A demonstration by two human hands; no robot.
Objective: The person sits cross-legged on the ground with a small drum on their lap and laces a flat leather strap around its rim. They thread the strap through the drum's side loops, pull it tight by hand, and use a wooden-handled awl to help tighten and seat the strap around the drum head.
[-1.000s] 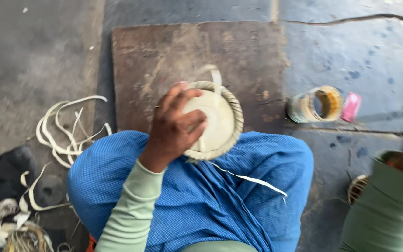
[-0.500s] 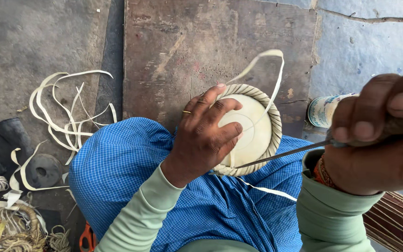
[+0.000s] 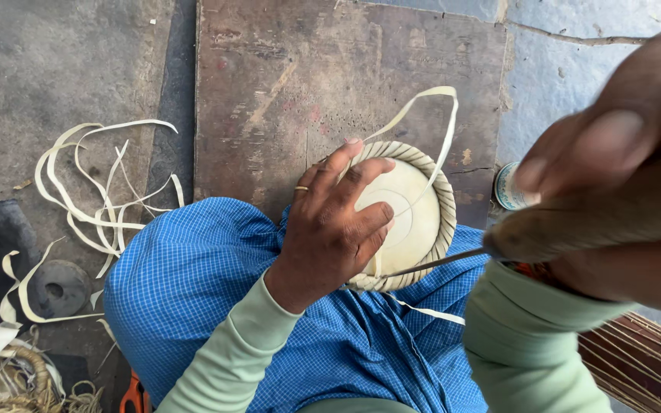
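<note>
Now | left hand [image 3: 330,229] spread, pressing coiled basket [image 3: 422,222] | right hand [image 3: 621,191] blurred, gripping awl [image 3: 437,264], handle half-hidden

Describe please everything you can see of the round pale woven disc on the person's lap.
The round pale woven disc has a smooth cream centre and a coiled, wrapped rim of straw-like strips. It rests on the knee in blue checked cloth. The left hand lies spread across it. A loose pale strip loops up from the rim. The thin metal point of the wooden-handled tool, held in the right hand, reaches its lower edge.
</note>
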